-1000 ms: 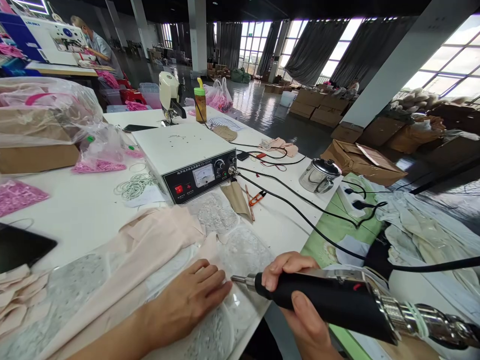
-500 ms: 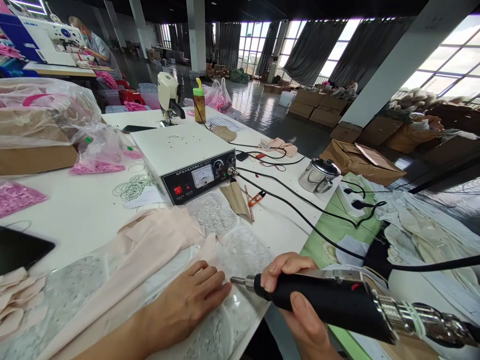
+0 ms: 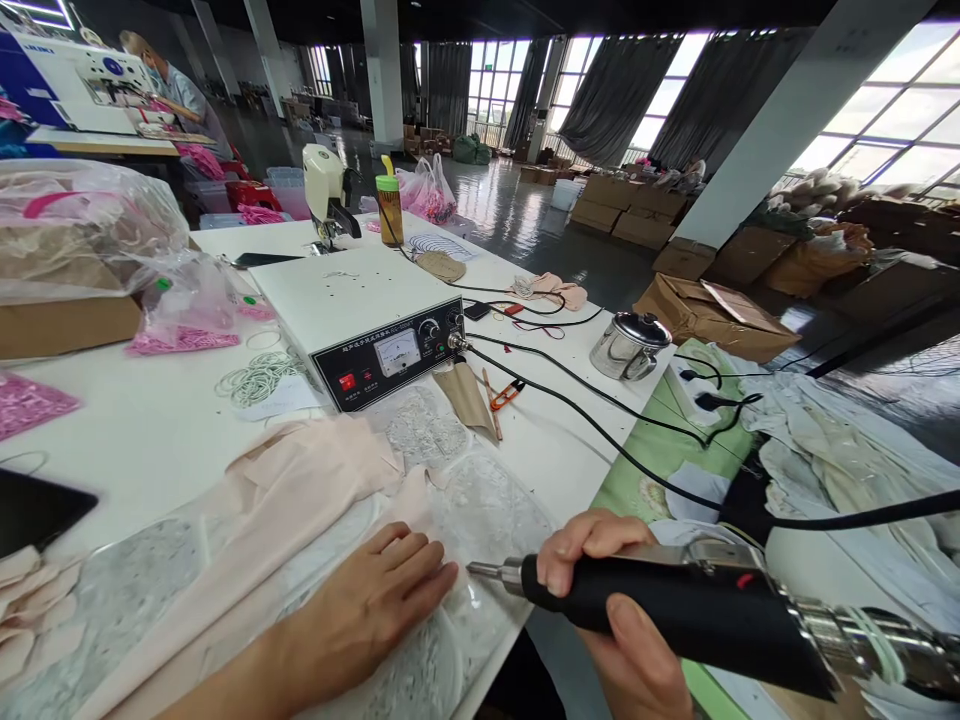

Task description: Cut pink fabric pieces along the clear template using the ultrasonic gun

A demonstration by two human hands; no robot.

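Note:
My right hand (image 3: 619, 600) is wrapped around the black handle of a handheld ultrasonic welder (image 3: 675, 610). Its thin metal tip points left, just short of my left fingertips and over the clear plastic sheet. My left hand (image 3: 375, 600) rests palm down with bent fingers drawn together on a pale pink fabric piece (image 3: 415, 500); the fingertips are partly hidden. A larger pale pink fabric (image 3: 315, 465) stretches across the clear patterned plastic sheet (image 3: 487, 500) beside that hand. Behind it stands the welder's control box (image 3: 397, 350), with a dial gauge and red switch.
A black cable (image 3: 592, 430) runs from the box to the right. Orange-handled snips (image 3: 506, 395), a steel mug (image 3: 631, 348) and a power strip (image 3: 694, 390) are on the right side. Cut fabric pieces (image 3: 37, 610) and a dark tablet-like object (image 3: 41, 508) lie left. A co-worker (image 3: 176, 90) sits far left.
The welder and my right hand have shifted slightly right, widening the gap between its tip and my left fingers. My left hand stays on the fabric. The view has turned a little.

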